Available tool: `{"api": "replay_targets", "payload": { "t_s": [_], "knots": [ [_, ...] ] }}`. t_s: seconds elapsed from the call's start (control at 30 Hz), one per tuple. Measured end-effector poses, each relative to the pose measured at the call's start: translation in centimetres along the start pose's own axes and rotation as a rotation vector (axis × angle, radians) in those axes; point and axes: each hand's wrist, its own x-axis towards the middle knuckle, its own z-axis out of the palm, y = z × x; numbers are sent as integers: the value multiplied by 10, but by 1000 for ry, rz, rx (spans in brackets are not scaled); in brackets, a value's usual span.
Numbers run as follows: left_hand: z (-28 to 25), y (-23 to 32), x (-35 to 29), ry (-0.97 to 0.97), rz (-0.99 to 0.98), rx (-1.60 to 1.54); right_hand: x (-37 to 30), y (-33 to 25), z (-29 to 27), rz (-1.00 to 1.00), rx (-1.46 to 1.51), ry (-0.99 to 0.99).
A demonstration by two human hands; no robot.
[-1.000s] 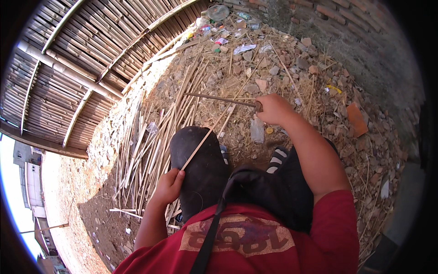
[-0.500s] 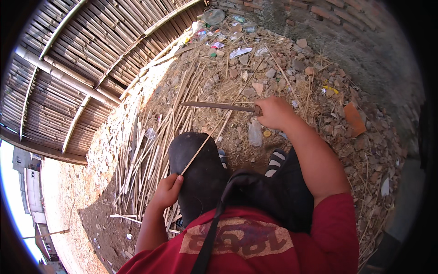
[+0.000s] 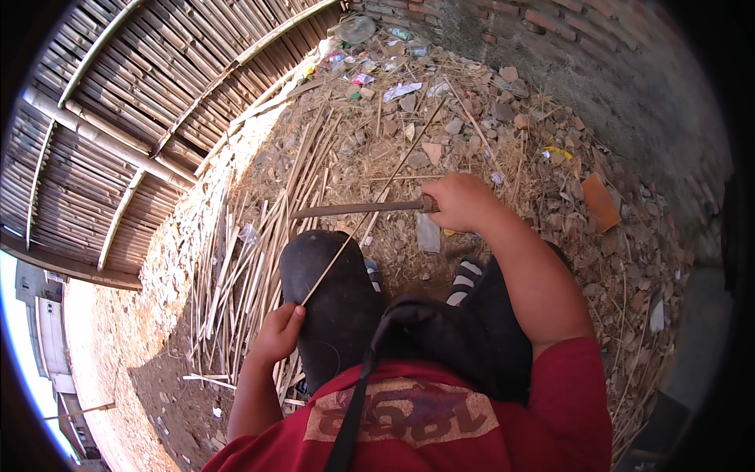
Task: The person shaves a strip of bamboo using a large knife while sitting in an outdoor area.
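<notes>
Closed around the handle of a long-bladed knife [image 3: 358, 209], my right hand [image 3: 458, 201] is out in front of my knees. The dark blade points left and crosses a thin bamboo strip [image 3: 338, 256]; whether they touch I cannot tell. My left hand [image 3: 279, 331], beside my left knee, pinches the near end of that strip. From there the strip slants up over the knee and away to the far right. Many pale bamboo strips [image 3: 236, 291] lie in a loose pile on the ground to the left of my knee.
A slatted bamboo wall [image 3: 134, 118] stands at the far left, a brick wall [image 3: 566, 35] at the far right. Rubble, straw and litter cover the ground, with an orange tile piece [image 3: 602, 203] on the right. My striped sandal [image 3: 466, 279] shows between the knees.
My right hand has drawn the knife nearer to me and slightly left along the strip. The left hand keeps its pinch, nearly in place.
</notes>
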Motion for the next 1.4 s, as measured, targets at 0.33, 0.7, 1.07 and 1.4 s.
{"api": "replay_targets", "payload": {
  "t_s": [0.33,0.7,1.07,1.4],
  "knots": [
    [9,0,-4,99,29,29,11,46,6,142,108,161],
    [7,-1,-4,74,28,-2,9,41,-6,128,139,98],
    [5,-8,-4,58,29,-17,-7,7,-13,-42,19,-72],
    [11,-4,-2,99,51,67,-15,-5,-20,6,-38,-30]
  ]
}}
